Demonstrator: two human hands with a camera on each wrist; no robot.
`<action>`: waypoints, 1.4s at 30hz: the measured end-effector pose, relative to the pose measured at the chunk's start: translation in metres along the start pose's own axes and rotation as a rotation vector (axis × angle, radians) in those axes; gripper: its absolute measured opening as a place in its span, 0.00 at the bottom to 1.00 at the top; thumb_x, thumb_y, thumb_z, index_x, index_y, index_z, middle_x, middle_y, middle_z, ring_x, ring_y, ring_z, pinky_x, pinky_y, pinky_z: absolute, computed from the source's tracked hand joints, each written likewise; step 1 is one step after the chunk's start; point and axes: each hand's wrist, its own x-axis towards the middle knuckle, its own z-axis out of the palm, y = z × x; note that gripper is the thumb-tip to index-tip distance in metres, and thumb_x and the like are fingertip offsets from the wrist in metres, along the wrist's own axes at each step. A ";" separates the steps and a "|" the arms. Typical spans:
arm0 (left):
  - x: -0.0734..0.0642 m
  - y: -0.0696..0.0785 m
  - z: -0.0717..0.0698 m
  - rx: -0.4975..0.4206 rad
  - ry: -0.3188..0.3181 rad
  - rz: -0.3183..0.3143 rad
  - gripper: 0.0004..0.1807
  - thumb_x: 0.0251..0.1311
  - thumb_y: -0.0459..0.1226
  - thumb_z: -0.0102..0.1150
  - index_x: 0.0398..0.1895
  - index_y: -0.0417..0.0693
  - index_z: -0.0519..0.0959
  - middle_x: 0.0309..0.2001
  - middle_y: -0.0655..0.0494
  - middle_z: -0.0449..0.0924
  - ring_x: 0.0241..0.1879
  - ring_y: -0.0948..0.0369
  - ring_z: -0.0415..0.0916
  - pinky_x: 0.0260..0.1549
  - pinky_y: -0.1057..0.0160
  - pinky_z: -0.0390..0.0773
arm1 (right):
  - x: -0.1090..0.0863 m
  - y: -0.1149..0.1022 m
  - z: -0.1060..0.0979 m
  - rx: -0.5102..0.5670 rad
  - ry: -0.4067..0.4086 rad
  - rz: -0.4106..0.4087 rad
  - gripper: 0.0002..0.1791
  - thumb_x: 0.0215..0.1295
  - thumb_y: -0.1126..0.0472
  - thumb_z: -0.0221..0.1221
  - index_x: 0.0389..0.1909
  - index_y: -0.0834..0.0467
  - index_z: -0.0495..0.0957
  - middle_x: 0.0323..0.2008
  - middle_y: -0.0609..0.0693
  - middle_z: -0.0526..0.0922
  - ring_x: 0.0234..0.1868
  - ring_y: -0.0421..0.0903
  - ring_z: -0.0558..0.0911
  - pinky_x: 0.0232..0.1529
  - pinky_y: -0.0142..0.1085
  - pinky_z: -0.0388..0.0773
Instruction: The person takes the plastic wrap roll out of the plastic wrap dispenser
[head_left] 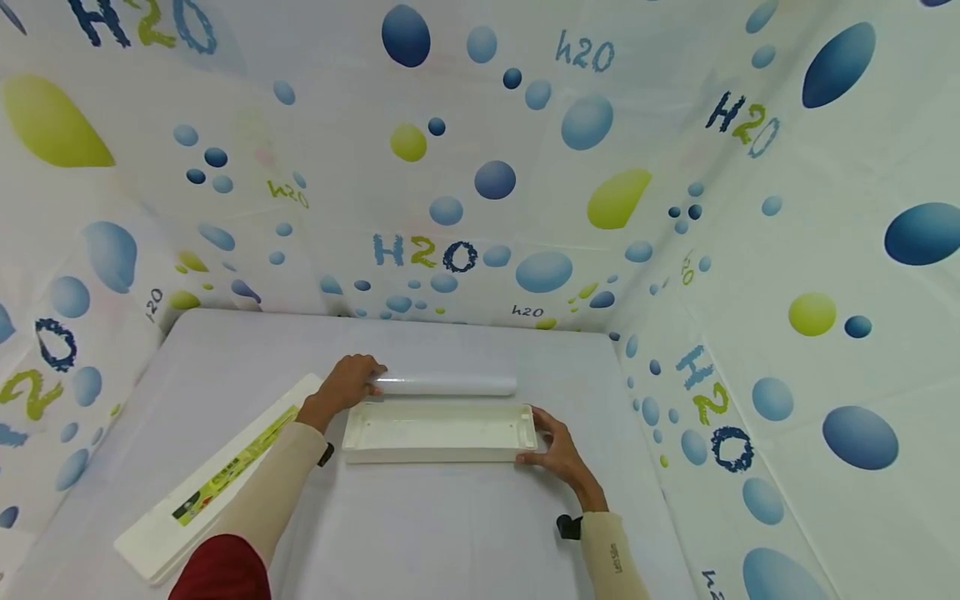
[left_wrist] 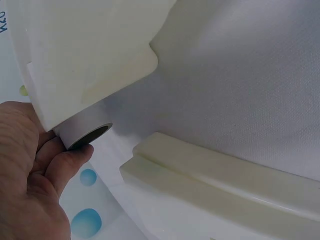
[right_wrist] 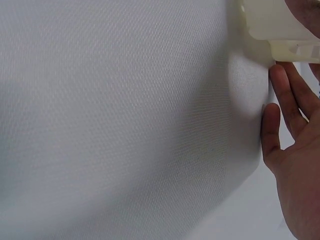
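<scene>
Nearest, to the left of the left fingers, lies a long, green-labelled white panel [head_left: 223, 475]. The right hand [head_left: 557, 450] grips a white box [head_left: 441, 433], its thumb and fingers spread across the right end. Beyond, the left hand [head_left: 347, 387] pinches a white roll [head_left: 453, 385] by its left end. Far behind all fingers hangs a printed cloth [head_left: 337, 192].

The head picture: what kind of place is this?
Perhaps a makeshift filming booth: bubble-print sheets around three sides of a white-covered table, and a black device near the right hand.
</scene>
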 end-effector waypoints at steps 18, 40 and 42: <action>0.001 0.002 -0.003 -0.033 -0.064 -0.048 0.24 0.66 0.32 0.74 0.62 0.29 0.82 0.60 0.33 0.85 0.63 0.34 0.80 0.70 0.36 0.75 | 0.001 0.001 0.002 0.013 0.001 0.011 0.56 0.52 0.60 0.84 0.81 0.59 0.68 0.73 0.63 0.80 0.73 0.65 0.77 0.72 0.68 0.70; -0.001 0.001 -0.007 0.019 -0.061 -0.044 0.27 0.63 0.36 0.78 0.64 0.33 0.84 0.60 0.35 0.87 0.63 0.36 0.82 0.67 0.38 0.78 | 0.000 -0.001 0.000 0.044 0.004 -0.011 0.56 0.51 0.64 0.84 0.81 0.62 0.67 0.74 0.65 0.78 0.74 0.67 0.76 0.72 0.71 0.69; -0.001 0.001 -0.006 0.021 -0.054 -0.041 0.27 0.63 0.36 0.77 0.63 0.34 0.84 0.60 0.35 0.87 0.62 0.36 0.82 0.66 0.38 0.79 | 0.000 -0.002 0.000 0.046 0.000 -0.015 0.56 0.51 0.64 0.84 0.81 0.62 0.67 0.74 0.65 0.78 0.74 0.67 0.76 0.72 0.71 0.69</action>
